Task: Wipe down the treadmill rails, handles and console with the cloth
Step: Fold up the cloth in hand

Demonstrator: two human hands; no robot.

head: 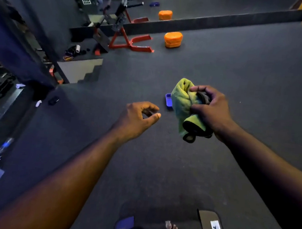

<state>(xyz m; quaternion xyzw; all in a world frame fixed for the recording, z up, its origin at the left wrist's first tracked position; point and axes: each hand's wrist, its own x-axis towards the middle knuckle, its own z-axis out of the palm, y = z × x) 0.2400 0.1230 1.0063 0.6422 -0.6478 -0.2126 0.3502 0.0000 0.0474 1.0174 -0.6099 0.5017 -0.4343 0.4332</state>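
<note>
Head view: a person stands on a gym's dark rubber floor [243, 68], right hand [211, 111] gripping a bunched yellow-green microfibre cloth [181, 102] in the air. The left hand [137, 116] hangs just beside it, empty, fingers loosely curled, clear of the cloth. No treadmill rail, handle or console can be made out, so the wiping looks not yet begun. The cloth's long axis runs away from the person, green fold pointing forward, black-trimmed end drooping back below the fist. A small blue tray [168, 102] lies on the floor beyond.
</note>
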